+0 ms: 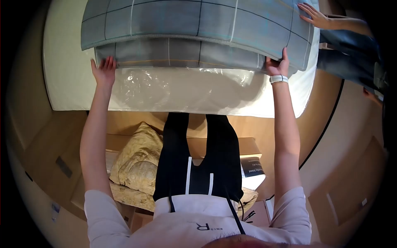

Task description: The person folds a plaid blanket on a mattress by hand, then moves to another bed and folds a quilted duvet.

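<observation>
A grey checked cloth [178, 18] lies in layers over a white, plastic-covered mattress [186, 91]. Its lower layer [144, 53] shows beneath the stitched edge of the upper one. At the left end of that lower layer is my left hand [104, 71], fingers curled at the cloth's corner. My right hand [279, 66], below a white watch, grips the right part of the cloth, the thumb pointing up and the fingers partly hidden by the fabric. Another person's hand [315, 16] rests on the cloth's upper right corner.
The other person's dark-clad legs [347, 58] are at the mattress's right side. Below the mattress, a yellowish patterned pillow [138, 159] lies left of my legs, and a box with a black label [253, 167] is on the right. Wooden floor [308, 128] shows at the right.
</observation>
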Motion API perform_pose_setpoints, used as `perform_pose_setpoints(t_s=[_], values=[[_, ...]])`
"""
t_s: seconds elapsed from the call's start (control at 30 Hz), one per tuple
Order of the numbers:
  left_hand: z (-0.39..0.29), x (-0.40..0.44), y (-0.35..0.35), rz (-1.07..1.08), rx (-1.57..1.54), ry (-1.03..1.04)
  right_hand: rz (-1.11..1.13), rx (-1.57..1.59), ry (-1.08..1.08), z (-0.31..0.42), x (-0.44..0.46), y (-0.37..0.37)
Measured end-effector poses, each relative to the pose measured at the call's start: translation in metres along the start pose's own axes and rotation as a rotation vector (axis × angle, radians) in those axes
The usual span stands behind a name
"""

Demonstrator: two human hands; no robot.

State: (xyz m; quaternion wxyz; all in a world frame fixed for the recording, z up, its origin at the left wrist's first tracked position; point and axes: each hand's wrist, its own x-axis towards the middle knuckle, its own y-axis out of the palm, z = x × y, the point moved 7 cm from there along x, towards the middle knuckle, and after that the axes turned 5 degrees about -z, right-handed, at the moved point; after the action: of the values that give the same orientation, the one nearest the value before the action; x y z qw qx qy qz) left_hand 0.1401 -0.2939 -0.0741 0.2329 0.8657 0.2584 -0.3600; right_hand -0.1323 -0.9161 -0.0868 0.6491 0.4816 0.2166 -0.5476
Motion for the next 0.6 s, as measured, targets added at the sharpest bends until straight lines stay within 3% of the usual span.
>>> perform_pose_setpoints(t_s=[0.1, 0.17, 0.23, 0.3, 0.37, 0.43, 0.6], values=[[-0.009, 0.027, 0.056, 0.180, -0.068, -0.070, 0.099, -0.111, -0.052, 0.014, 0.013, -0.014], [-0.020, 0.048, 0.090, 0.268, 0.258, 0.141, 0.138, -0.170, -0.175, 0.026, -0.030, 0.006], [-0.031, 0.049, 0.094, 0.144, 0.205, 0.131, 0.174, -0.276, -0.259, 0.037, -0.073, 0.018], [-0.041, 0.019, 0.082, 0.104, 0.170, 0.131, 0.165, -0.293, -0.274, 0.044, -0.100, 0.015], [-0.044, -0.027, 0.056, 0.216, 0.145, 0.145, 0.154, -0.294, -0.315, 0.048, -0.125, 0.015], [-0.033, -0.042, 0.016, 0.197, 0.280, 0.325, 0.129, -0.284, -0.321, 0.048, -0.122, -0.008], [0.040, -0.007, -0.049, 0.078, 0.382, 0.127, 0.006, -0.348, -0.363, 0.050, -0.095, -0.037]])
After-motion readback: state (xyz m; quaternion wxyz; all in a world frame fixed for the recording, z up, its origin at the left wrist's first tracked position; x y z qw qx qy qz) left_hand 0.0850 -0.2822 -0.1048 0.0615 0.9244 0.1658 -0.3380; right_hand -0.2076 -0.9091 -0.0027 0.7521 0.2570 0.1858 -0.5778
